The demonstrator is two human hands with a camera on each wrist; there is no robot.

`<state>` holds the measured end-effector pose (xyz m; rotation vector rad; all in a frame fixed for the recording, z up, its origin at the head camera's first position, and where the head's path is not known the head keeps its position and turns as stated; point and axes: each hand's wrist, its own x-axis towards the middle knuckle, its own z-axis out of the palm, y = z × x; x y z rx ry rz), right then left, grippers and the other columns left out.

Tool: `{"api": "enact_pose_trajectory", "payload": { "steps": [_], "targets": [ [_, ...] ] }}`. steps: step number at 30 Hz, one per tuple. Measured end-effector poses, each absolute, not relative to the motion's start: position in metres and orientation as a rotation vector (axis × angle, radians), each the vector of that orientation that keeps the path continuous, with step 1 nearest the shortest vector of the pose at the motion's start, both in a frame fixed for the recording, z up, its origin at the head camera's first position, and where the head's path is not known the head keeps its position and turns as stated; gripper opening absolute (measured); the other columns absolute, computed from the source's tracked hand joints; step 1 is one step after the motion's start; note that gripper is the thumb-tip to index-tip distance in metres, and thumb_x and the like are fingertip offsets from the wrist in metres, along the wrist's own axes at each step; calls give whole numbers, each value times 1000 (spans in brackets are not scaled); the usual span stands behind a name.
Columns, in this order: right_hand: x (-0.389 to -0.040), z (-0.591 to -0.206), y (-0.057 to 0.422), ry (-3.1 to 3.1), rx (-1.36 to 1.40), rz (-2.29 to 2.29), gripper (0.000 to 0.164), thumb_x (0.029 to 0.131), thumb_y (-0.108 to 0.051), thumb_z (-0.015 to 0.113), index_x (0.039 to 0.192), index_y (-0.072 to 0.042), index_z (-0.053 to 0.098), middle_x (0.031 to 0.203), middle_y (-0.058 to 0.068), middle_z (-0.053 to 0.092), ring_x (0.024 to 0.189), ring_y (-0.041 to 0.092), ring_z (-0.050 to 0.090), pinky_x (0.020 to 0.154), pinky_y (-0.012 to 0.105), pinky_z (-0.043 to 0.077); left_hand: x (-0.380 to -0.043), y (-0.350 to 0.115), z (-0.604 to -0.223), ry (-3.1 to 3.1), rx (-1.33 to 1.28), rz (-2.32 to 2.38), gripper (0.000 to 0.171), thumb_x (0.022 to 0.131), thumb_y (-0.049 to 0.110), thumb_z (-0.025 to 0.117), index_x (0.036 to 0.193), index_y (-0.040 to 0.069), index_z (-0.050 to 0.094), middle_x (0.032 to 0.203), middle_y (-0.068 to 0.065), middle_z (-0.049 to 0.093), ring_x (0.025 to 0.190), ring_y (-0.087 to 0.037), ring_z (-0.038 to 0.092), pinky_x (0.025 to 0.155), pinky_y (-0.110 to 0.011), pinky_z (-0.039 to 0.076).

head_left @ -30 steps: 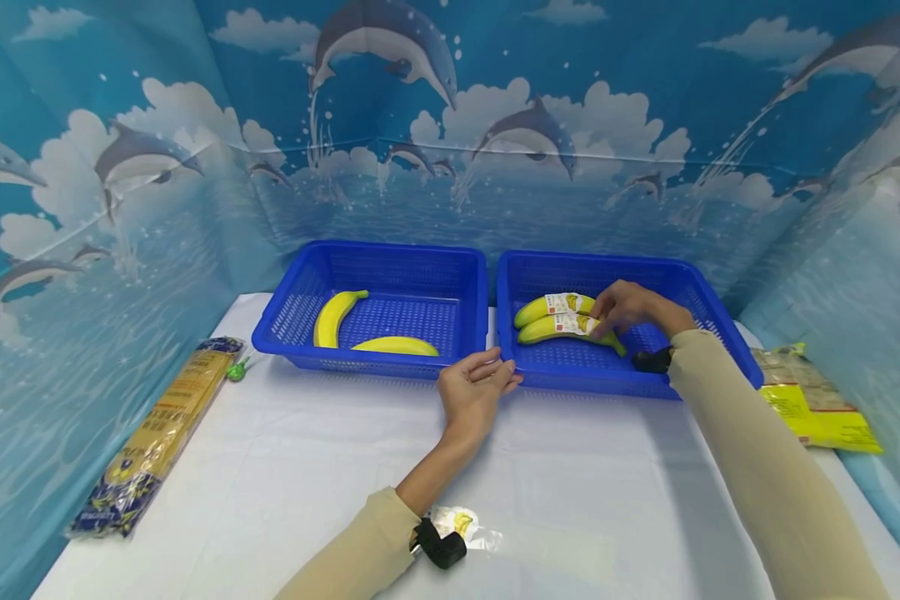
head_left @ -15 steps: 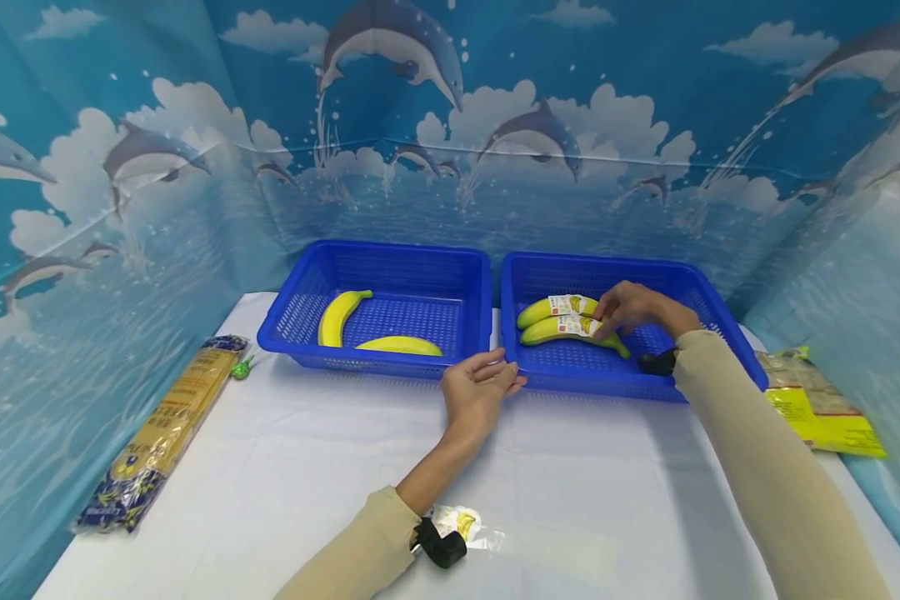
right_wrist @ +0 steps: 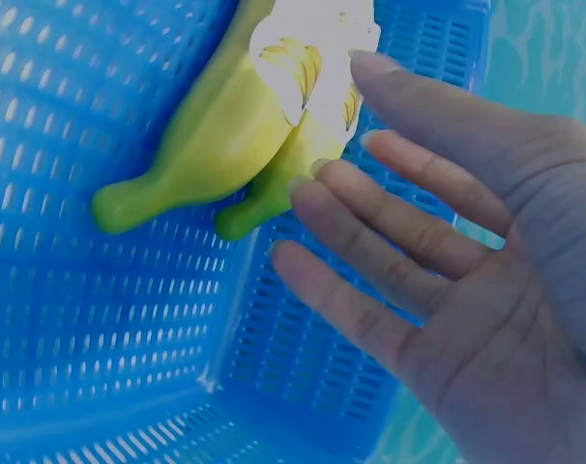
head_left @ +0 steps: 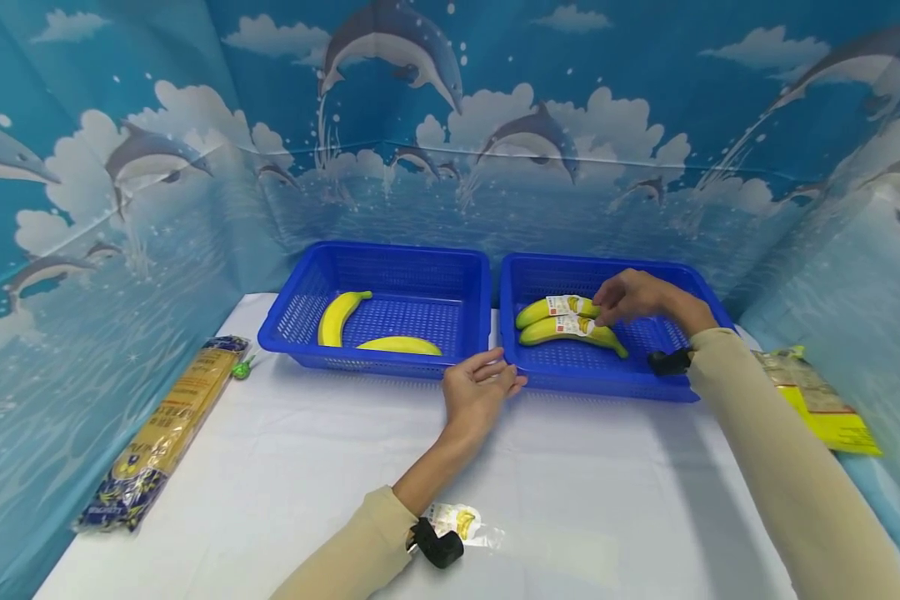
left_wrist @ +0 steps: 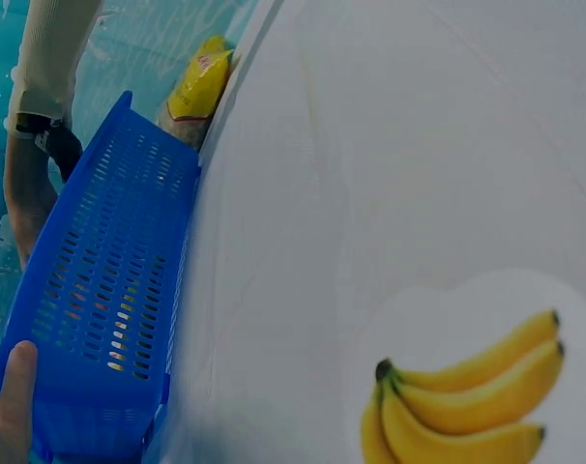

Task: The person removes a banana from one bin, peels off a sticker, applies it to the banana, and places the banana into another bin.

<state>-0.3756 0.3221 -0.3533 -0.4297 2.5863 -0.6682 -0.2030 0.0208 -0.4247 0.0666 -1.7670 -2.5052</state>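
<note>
In the right blue basket, two yellow-green bananas lie side by side with a white label band across them. My right hand hovers at their right end, its fingers loosely spread with nothing held. In the right wrist view the fingertips are close to the label and bananas; whether they touch is unclear. My left hand holds the rim of the same basket at its front left corner. One finger lies against the outer wall.
To the left stands another blue basket with two yellow bananas. A spaghetti pack and a small green item lie at the left. A yellow bag is at the right, and a banana-printed label lies near the left wrist.
My right hand has let go of the banana label and drawn back slightly up and right. The labelled bananas stay where they were; my left hand has barely moved.
</note>
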Motion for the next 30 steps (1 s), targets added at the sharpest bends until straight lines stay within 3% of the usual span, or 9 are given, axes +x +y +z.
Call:
{"api": "enact_pose_trajectory", "payload": {
  "steps": [20,24,30],
  "targets": [
    [-328,-332,307,2714,-759,-605,45,98,-20,83,131,9,69,122,24,75,110,38,74,95,55,62,-197,12,-424,-1794,-35,-2523,33,94,-13,73,126,-15,70,114,-35,74,95,-44,79,83,-35,67],
    [-315,-333,300,2739,-808,-649,39,98,-17,82,129,5,72,117,17,77,107,33,74,94,53,62,-195,9,-424,-1806,-55,-2524,29,95,-12,73,124,-16,70,114,-38,73,95,-44,79,84,-34,67],
    [-294,-337,287,2751,-862,-775,36,100,-17,80,130,2,73,111,7,77,103,26,73,87,44,65,-190,3,-421,-1841,-71,-2505,27,96,-12,72,122,-18,70,112,-32,76,95,-40,80,85,-34,67]
  ]
}}
